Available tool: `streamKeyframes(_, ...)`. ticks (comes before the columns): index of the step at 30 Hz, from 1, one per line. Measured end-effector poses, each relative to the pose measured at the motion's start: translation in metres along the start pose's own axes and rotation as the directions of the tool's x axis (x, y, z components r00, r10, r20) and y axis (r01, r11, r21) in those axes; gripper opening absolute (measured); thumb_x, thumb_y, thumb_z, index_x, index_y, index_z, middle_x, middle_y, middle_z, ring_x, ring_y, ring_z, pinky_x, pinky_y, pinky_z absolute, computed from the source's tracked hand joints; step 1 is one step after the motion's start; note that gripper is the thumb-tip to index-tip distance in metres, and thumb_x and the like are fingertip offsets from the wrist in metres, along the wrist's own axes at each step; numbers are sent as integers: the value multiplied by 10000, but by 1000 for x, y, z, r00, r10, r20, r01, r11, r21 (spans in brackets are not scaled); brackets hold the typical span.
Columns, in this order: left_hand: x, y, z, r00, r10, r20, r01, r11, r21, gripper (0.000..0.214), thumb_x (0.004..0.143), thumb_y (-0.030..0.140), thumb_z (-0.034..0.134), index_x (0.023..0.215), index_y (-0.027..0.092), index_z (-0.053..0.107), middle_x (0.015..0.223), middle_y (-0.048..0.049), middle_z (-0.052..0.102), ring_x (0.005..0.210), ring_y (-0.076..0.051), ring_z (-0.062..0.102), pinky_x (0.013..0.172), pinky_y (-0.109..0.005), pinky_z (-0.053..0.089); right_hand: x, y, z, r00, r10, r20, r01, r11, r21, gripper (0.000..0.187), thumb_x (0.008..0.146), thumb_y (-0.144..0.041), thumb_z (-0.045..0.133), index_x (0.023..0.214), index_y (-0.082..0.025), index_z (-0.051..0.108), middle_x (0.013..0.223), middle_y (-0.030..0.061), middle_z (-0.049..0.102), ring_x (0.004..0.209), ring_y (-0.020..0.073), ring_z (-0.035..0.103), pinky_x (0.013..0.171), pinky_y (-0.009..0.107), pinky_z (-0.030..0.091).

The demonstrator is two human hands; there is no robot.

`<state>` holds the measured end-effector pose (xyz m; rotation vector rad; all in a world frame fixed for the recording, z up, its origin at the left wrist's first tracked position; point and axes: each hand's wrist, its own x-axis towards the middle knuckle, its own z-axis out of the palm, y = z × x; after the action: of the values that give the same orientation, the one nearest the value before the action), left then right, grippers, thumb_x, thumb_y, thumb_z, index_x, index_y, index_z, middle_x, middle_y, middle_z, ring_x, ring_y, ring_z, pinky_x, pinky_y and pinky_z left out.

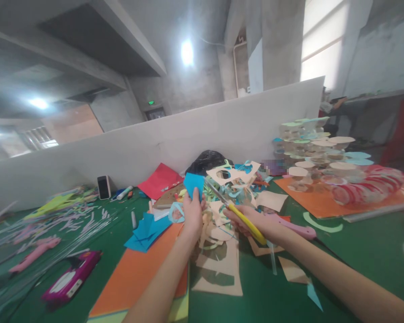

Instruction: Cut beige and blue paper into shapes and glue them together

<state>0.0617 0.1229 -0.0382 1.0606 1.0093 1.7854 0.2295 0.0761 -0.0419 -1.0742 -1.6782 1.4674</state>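
My left hand (194,208) is closed on a small piece of blue paper (192,180), its thumb lying over the front. In my right hand (244,220) is a pair of scissors (247,224) with yellow handles. The scissor blades point up and left, with their tips close to the right edge of the blue paper; whether they touch it I cannot tell. Below and around both hands lie cut paper scraps (218,264), many with round holes. More blue paper pieces (148,233) rest on orange sheets (134,269) to the left of my left forearm.
A pink glue gun (298,227) lies behind my right forearm. Stacked clear cups with paper discs (318,157) stand at right beside a red-striped roll (366,186). At left are a phone (103,187), a magenta device (72,277) and paper strips (77,215). A white partition (155,143) runs behind.
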Motion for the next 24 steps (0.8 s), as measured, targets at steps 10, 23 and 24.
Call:
streamKeyframes(10,6,3,-7,999,33,-2,-33,999,-15,363,780,482,636,775,222,383,599,84,538,329,-15,341,353,-154,232,3,5,3,990,126,-63,-127,991,-27,488,659,-650,702,636,-230,455,448,-62,423,371,97,369,383,242,280)
streamKeyframes(23,8,-2,-6,988,9,154,-35,986,163,282,820,467,592,805,232,438,510,88,532,255,-43,300,312,-182,223,-6,-9,-10,979,202,-28,-195,968,156,440,727,-547,679,542,-215,458,428,-42,425,336,62,299,337,209,205)
streamKeyframes(24,8,-2,-6,987,10,159,-37,985,167,288,817,473,594,804,233,435,511,89,530,255,-41,295,315,-182,222,-6,-8,-11,981,194,-24,-188,969,159,437,740,-535,672,539,-212,458,432,-43,414,341,59,292,343,211,203)
